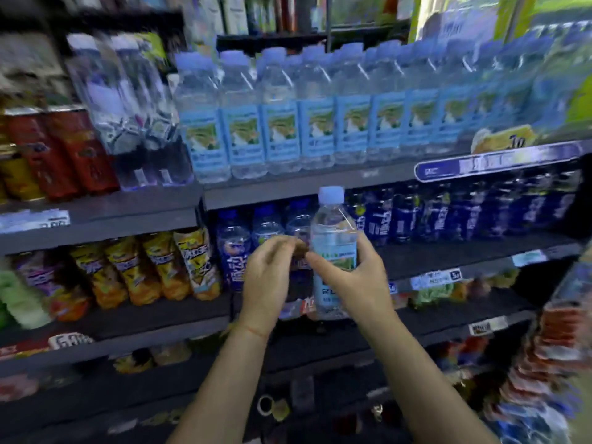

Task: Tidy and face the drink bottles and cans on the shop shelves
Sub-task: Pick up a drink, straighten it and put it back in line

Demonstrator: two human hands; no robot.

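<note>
In front of the middle shelf (448,254), nearest the camera: one clear plastic water bottle (333,251), upright, pale blue cap, light blue label. The right hand (355,283) grips it round the label, thumb and fingers wrapped on either side, likely to turn the label forward. The left hand (269,277), just left of the bottle, has its fingertips loosely bunched and holds nothing; whether it touches the bottle cannot be told. Behind the bottle: dark blue bottles (416,216), glossy, rounded, in ranks on that shelf. Above and beyond it: a row of matching water bottles (320,116), ribbed, clear, labels outward, where the held bottle probably belongs.
</note>
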